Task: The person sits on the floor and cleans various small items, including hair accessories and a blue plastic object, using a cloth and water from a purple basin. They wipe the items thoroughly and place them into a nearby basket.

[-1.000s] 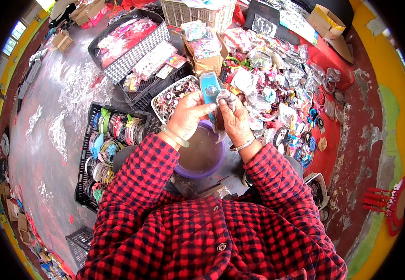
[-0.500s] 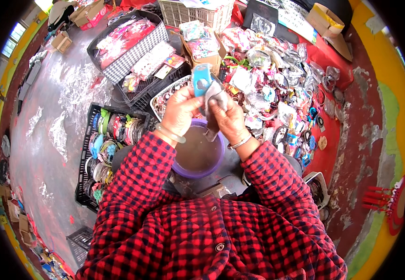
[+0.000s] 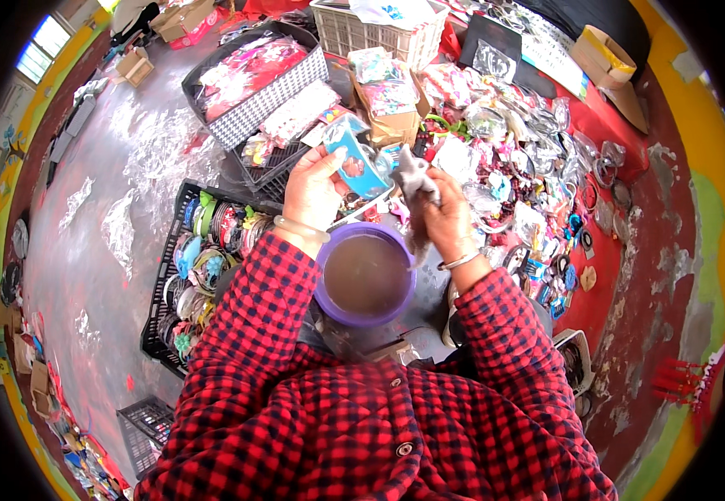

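My left hand [image 3: 312, 199] is closed on a wide, curved light-blue band [image 3: 364, 180] with a picture on its face; its exact kind is unclear. My thumb presses on its near side, and its broad face is turned up. A damp-looking grey cloth [image 3: 416, 184] is bunched in my right hand [image 3: 448, 219], its tail hanging down. The cloth is close to the band's right end; I cannot tell whether they touch. Below both hands stands a round purple basin [image 3: 366, 321] of murky brownish water [image 3: 366, 277].
A black crate [image 3: 158, 321] of headbands stands on the left. Ahead are a cardboard box [image 3: 394, 127], a dark woven basket [image 3: 258, 93] of packets and a pale crate [image 3: 379, 35]. Bagged hair accessories [image 3: 496, 171] are heaped on red cloth [image 3: 589, 305] at the right.
My hands have moved apart, the right one drawing the cloth away to the right. The blue band has turned from upright and narrow to show its broad face. The whole view has shifted slightly.
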